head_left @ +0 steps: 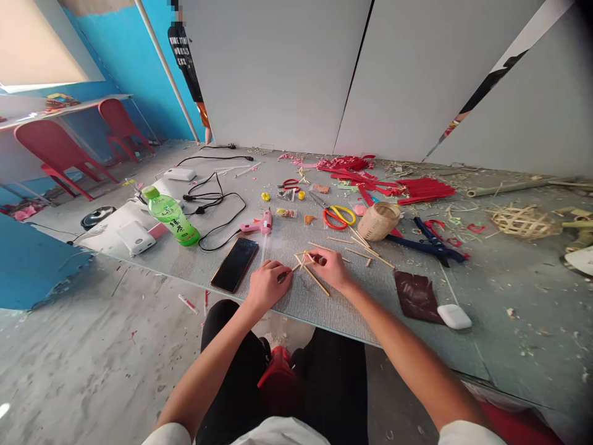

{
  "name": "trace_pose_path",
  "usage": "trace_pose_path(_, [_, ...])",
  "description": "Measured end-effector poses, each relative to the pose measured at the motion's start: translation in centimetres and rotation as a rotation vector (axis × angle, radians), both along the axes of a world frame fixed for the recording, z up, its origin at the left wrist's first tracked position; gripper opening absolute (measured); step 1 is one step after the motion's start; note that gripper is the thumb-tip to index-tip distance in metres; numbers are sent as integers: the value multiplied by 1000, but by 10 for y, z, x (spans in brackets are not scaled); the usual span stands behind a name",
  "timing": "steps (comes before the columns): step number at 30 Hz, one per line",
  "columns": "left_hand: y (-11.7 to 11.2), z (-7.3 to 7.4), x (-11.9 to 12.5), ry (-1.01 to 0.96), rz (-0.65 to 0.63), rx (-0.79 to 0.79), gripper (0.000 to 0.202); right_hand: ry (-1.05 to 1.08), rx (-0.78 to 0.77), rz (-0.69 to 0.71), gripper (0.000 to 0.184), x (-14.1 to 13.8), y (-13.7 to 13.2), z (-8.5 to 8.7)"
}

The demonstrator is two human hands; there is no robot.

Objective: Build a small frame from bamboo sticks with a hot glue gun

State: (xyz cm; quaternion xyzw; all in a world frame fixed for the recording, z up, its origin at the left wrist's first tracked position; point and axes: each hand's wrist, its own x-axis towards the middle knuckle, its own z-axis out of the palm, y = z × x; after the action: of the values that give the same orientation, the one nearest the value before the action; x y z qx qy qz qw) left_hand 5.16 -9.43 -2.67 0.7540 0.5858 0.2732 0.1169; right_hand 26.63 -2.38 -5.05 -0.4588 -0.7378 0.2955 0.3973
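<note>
1. Just right of the black phone (234,264), I am pressing my left hand (267,285) down with fingers curled, pinching one end of a thin bamboo stick (296,266).
2. I am closing my right hand (330,268) on the crossing bamboo sticks (315,279), fingertips clenched around the joint, probably to keep the pieces from shifting.
3. Behind the phone, the pink glue gun (257,225) is lying within easy reach, nozzle toward the phone.
4. Right of the phone and farther back, the small woven basket (378,220) and orange-handled scissors (340,216) are sitting beside spare sticks.
5. Left of the phone, a green bottle (170,217) is lying on its side.
</note>
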Motion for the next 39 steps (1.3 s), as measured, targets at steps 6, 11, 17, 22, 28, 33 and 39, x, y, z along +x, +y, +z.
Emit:
trace_pose_path(6, [1, 2, 0, 0, -4, -3, 18, 11, -18, 34, 34, 3, 5, -9])
trace_pose_path(11, [0, 3, 0, -2, -5, -1, 17, 21, -24, 50, 34, 6, 7, -12])
trace_pose_path(17, [0, 3, 0, 6, -7, 3, 16, 32, -37, 91, 33, 9, 8, -8])
trace_pose_path(22, [1, 0, -1, 8, -13, 8, 15, 27, -46, 105, 31, 9, 8, -7])
trace_pose_path(28, [3, -5, -2, 6, -9, 17, 16, 17, -57, 111, 32, 8, 7, -7])
trace_pose_path(33, [3, -5, -2, 4, -7, 23, 16, 15, -59, 110, 33, 7, 6, -5])
trace_pose_path(39, [3, -4, -2, -7, -6, 30, 15, 8, -59, 109, 33, 8, 6, -5])
